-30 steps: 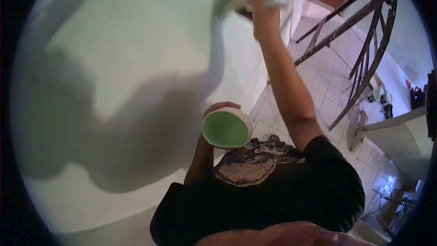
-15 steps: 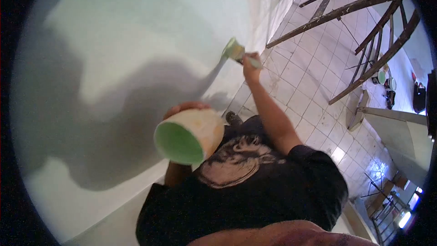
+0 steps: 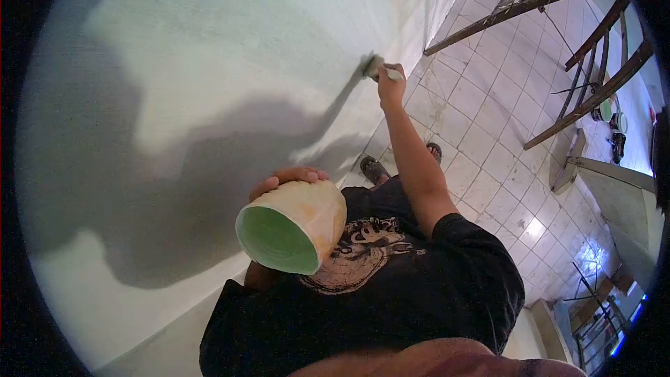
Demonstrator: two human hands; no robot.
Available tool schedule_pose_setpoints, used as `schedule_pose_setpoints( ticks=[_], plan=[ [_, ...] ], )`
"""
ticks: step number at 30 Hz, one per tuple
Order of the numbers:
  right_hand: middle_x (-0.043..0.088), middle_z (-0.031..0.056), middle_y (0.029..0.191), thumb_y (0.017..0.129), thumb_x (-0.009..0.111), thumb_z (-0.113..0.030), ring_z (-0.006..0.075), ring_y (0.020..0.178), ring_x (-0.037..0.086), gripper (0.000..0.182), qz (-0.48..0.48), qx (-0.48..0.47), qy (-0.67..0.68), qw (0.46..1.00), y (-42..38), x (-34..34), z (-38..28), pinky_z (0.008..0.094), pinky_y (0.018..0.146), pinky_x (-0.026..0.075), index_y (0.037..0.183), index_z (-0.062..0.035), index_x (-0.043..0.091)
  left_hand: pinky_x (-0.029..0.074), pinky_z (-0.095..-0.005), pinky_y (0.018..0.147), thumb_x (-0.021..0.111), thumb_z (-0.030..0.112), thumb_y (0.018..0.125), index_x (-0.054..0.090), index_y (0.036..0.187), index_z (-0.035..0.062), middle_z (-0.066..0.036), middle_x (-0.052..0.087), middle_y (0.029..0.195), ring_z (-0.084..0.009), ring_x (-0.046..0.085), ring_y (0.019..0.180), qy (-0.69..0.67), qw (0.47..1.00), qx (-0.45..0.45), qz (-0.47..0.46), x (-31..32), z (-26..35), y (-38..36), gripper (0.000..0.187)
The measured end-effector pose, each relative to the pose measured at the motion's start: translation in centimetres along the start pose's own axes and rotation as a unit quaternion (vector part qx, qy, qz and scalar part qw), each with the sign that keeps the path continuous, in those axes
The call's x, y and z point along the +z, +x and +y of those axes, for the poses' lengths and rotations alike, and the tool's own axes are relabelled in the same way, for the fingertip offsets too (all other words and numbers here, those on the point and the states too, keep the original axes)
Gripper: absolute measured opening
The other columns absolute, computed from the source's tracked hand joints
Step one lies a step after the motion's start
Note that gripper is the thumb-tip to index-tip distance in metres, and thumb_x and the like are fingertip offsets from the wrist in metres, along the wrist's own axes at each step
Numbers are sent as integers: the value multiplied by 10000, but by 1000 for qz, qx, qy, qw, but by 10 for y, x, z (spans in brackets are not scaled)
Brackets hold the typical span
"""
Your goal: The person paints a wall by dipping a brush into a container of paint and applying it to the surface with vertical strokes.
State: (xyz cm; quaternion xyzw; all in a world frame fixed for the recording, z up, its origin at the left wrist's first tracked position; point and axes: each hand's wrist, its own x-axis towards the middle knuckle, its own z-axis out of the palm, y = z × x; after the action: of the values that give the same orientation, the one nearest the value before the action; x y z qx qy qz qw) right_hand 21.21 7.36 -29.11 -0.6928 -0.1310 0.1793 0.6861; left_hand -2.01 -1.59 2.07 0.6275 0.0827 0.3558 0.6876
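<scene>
Yr paintbrush (image 3: 375, 66) is at the wall (image 3: 230, 35), closer in to you than a sec ago; handle's inside yr R hand (image 3: 391, 85)'s clenched fingers, bristles beyond. L hand (image 3: 289, 177)'s fingers wrap the paint pot (image 3: 315, 204). Both sandals (image 3: 373, 169) now show.

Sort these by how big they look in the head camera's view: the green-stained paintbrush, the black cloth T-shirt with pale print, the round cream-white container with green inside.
1. T-shirt, by far
2. Container
3. Paintbrush
</scene>
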Motion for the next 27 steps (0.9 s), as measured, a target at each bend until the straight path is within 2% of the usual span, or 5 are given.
schedule_pose_setpoints(
  ticks=[4, 6, 19, 24, 27],
  plan=[
    [576, 67, 857, 831, 595, -83, 176, 775, 589, 114, -34, 88, 262, 960, -6, -7, -72, 333, 712, 527, 882, -80, 493, 436, -590, 841, 532, 370, 877, 360, 1341, 261, -253, 472, 1175, -474, 471, 1056, -29, 999, 4, 14, -11, -3, -2, 507],
    [546, 67, 913, 849, 564, -53, 200, 784, 593, 120, -45, 145, 510, 847, -13, -22, -97, 353, 703, 536, 903, -88, 462, 426, -594, 852, 542, 369, 872, 357, 1342, 264, -252, 470, 1175, -471, 466, 1064, -28, 999, 4, 18, -6, -5, -2, 515],
    [590, 69, 746, 821, 613, -112, 138, 725, 596, 122, -35, 121, 34, 991, 11, -22, 95, 292, 627, 534, 852, -24, 535, 443, -607, 819, 450, 363, 920, 386, 1321, 278, -248, 499, 1133, -488, 459, 1061, 6, 1000, -6, 3, -8, 1, 1, 415],
    [559, 38, 707, 804, 593, -75, 125, 679, 550, 84, -12, 38, 66, 997, -11, 11, -59, 295, 662, 512, 840, -44, 524, 463, -586, 800, 416, 359, 932, 380, 1324, 285, -250, 511, 1118, -483, 462, 1064, 36, 999, -17, 22, -14, 4, -7, 401],
    [543, 42, 784, 815, 569, -40, 156, 713, 553, 85, -18, 77, 327, 942, -13, -1, -114, 309, 676, 511, 861, -60, 500, 454, -590, 810, 424, 351, 930, 383, 1323, 267, -249, 511, 1121, -480, 458, 1071, 24, 999, 4, 33, -17, 4, -6, 404]
  ],
)
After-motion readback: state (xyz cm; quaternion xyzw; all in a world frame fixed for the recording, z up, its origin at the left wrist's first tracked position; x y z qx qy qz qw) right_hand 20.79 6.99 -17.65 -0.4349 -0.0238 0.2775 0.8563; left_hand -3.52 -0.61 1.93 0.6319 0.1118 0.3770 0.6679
